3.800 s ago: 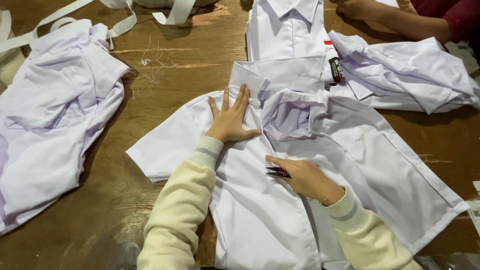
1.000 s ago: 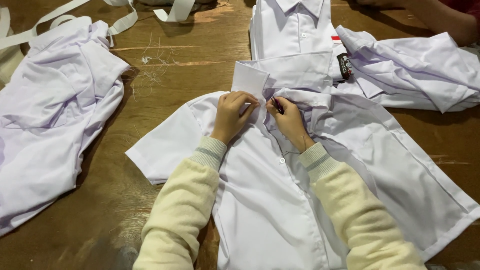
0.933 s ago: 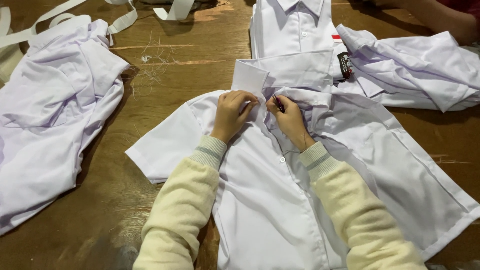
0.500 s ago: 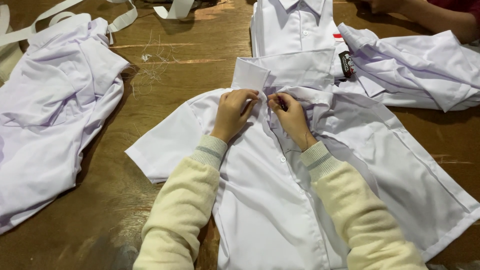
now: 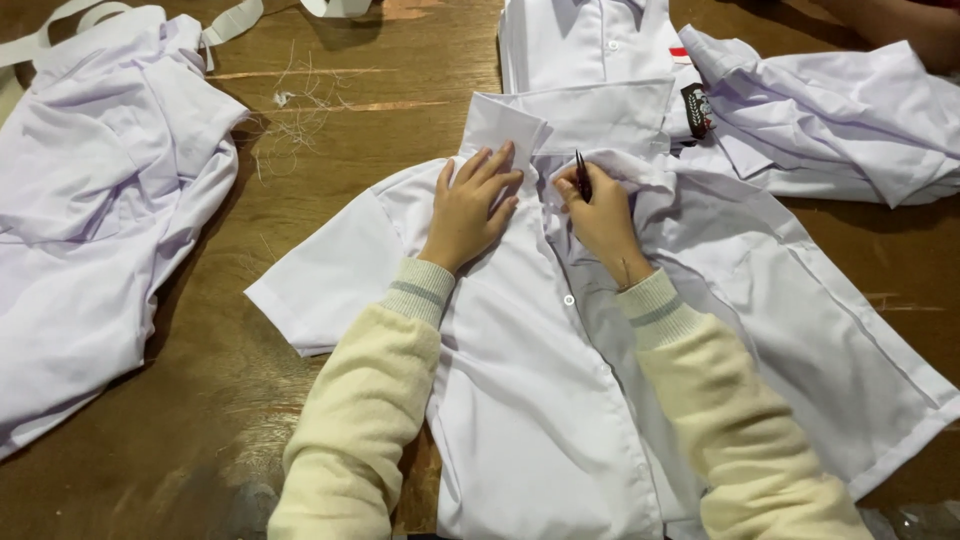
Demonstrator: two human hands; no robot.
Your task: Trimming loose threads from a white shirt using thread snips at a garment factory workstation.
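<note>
Two hands: both belong to the person wearing the camera, each in a cream knit sleeve with a grey-striped cuff.
Left hand [image 5: 470, 205]: one, fingers spread and flat, palm pressed down on the shirt front just below the collar; it grips nothing.
Right hand [image 5: 603, 215]: one, fingers curled closed around a small dark thread snipper [image 5: 581, 174], whose tip points up toward the collar.
White shirt under the hands [image 5: 540, 400]: one, short-sleeved, spread front-up on the counter [image 5: 330, 130], buttoned placket running down between the two forearms.
Collar [image 5: 575, 115]: one, turned up and lying flat above both hands, its left corner folded over.
Other white shirts: at least three — a crumpled heap at the left edge [image 5: 90, 220], one lying flat at the top centre [image 5: 590, 40], and one bunched at the upper right [image 5: 830, 110].
Badge [image 5: 697, 108]: one small dark patch, beside the upturned collar.
Loose threads [image 5: 295, 100]: one thin scatter on the bare wood, upper left of the hands.
White strips [image 5: 235, 18]: several, along the top edge.
</note>
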